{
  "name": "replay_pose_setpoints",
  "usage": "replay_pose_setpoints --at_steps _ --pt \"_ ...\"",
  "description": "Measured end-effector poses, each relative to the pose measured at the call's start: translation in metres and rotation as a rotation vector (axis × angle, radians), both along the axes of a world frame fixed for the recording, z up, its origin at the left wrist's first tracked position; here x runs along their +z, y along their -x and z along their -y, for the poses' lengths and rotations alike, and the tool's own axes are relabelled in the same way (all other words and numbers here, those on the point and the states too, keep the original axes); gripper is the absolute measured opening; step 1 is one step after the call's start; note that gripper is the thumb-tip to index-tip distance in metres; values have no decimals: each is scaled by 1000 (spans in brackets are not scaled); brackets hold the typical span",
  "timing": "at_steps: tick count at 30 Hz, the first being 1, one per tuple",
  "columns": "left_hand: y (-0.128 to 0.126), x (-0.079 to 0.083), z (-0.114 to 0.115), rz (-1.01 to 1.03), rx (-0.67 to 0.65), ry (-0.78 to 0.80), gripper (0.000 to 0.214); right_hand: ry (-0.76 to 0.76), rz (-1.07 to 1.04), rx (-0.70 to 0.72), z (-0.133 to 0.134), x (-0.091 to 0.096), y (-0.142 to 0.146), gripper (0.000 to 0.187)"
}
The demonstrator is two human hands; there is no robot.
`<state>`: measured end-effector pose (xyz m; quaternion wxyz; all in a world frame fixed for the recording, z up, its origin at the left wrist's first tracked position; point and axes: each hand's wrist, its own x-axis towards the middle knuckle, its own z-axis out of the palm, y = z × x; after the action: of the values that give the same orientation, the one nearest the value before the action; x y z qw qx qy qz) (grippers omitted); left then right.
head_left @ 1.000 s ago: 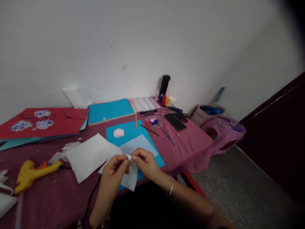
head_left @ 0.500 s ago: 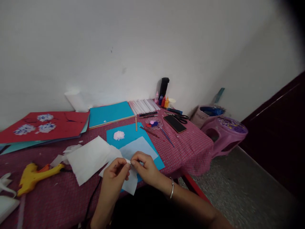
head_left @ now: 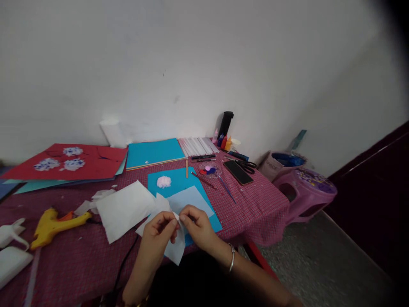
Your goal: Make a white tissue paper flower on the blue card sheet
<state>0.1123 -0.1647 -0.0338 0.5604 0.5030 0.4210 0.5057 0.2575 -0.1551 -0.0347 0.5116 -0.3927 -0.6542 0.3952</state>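
Observation:
My left hand (head_left: 158, 232) and my right hand (head_left: 196, 226) meet at the near edge of the table, both pinching the top edge of a thin white tissue sheet (head_left: 175, 249) that hangs down between them. The fingertips of the two hands almost touch. A bangle sits on my right wrist. Just beyond the hands lie a pale blue paper (head_left: 191, 198) on a blue card sheet (head_left: 179, 179), which carries a small white fluffy tissue ball (head_left: 164, 181). A larger white tissue sheet (head_left: 124, 209) lies to the left of my hands.
A yellow glue gun (head_left: 53, 224) lies at left on the red checked tablecloth (head_left: 255, 200). Red card with white flowers (head_left: 67, 160), a card stack (head_left: 155, 152), pens, paint bottles (head_left: 223, 140), a black flask (head_left: 226, 123), scissors and a phone (head_left: 238, 172) fill the back. A pink stool (head_left: 308, 189) stands right.
The camera has tilted slightly, shifting the scene down and right. My hands have drawn a little closer together on the tissue sheet; nothing on the table moved.

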Motion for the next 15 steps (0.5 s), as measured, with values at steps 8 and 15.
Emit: replay_pose_setpoints --at_steps 8,15 --pt "-1 3 -3 -20 15 0 11 -2 30 -6 0 4 2 20" --pt "1 0 -2 14 23 -4 11 -6 41 -1 0 3 3 19"
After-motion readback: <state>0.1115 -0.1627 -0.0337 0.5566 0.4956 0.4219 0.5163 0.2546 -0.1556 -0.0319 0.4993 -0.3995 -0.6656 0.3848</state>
